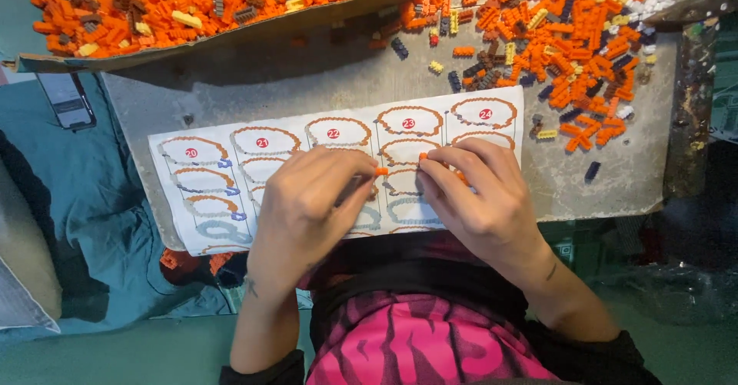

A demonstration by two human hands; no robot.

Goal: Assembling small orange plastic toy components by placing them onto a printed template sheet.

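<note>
Both hands meet over the lower middle of the instruction sheet [231, 177], a white printed page lying on a grey board [630, 185]. The left hand [307, 204] is curled, and a small orange brick [381, 171] pokes out at about 2 o'clock from its knuckles, pinched at the fingertips. The right hand [480, 200] is curled too, its fingertips [430, 160] pressed down on a second orange piece [422, 156] at roughly 10 o'clock from that hand's middle. The two orange pieces lie near each other, apart by a narrow gap, the left one at about 8 o'clock from the right one. What lies under either palm is hidden.

On the sheet, five red round step markers can be counted along the top row, each beside a drawn orange ring.

At 12 o'clock from the hands, a cardboard tray [231, 35] holds a heap of bricks, mostly orange with some brown and yellow, too many to count. At 1 to 2 o'clock, a loose pile of bricks [569, 39] spreads over the board: orange, yellow, dark blue and white. One dark phone [68, 100] lies at 10 o'clock on teal cloth [100, 200].
</note>
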